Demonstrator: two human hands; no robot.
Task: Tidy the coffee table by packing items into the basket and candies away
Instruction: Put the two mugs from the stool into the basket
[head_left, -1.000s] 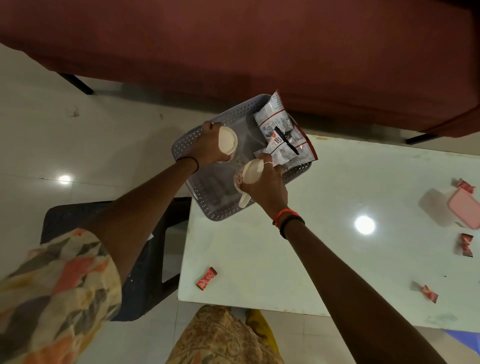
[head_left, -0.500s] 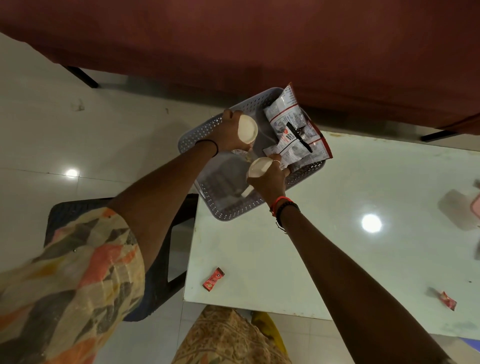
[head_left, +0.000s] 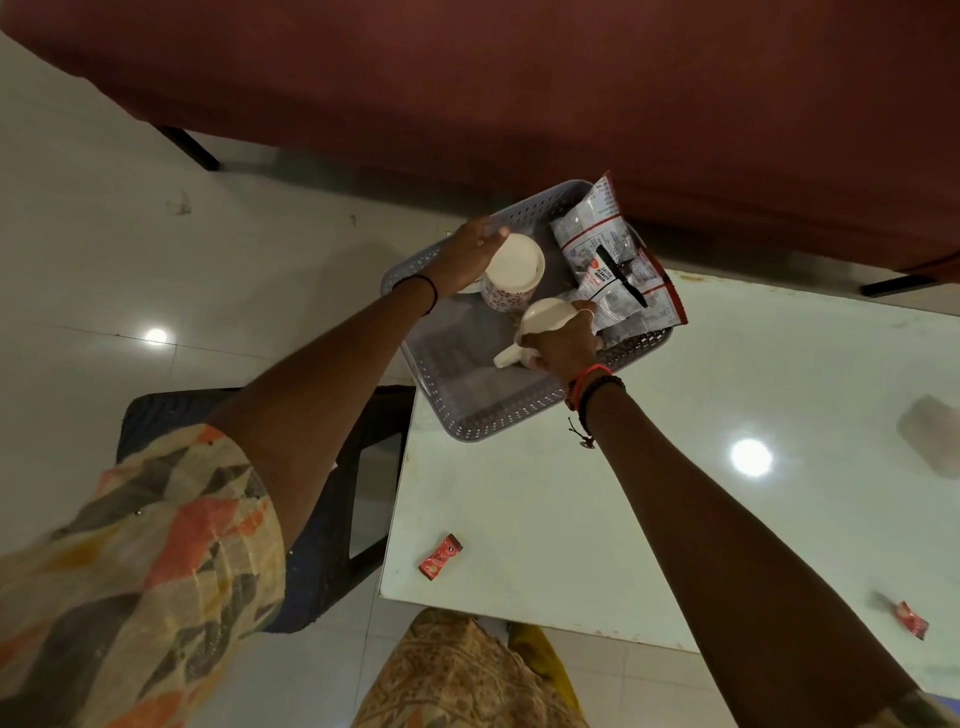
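- Currently: setting 2 cups down inside basket (head_left: 519, 427); contact w/ basket floor not discernible.
- L hand (head_left: 460, 262): wrapped round side of patterned cup (head_left: 506, 283), at basket's far-left corner.
- R hand (head_left: 563, 345): clasped over plain cup (head_left: 545, 316), mid-basket, just beside snack packets (head_left: 613, 265) propped on basket's far-right wall.
- Risk 1, cup-to-cup knock: rims close together. Space apart before letting go; chipping possible otherwise.
- Risk 2, basket tip: basket's left side overhanging edge of coffee table (head_left: 571, 519). Avoid loading that side; keep weight toward basket's right.
- Risk 3, packet spill: packets already sticking out past far-right wall. Avoid nudging w/ R hand on exit.
- Orientation, patterned cup: approx upright, long axis approx vertical, mouth up.
- Orientation, plain cup: mouth up toward camera, handle pointing to basket's near-left. Body hidden under hand, so exact tilt unknown.
- Outstanding: candy (head_left: 440, 557) on table, well apart from basket on near side; second candy (head_left: 910, 619) far to near-right. Not yet packed.
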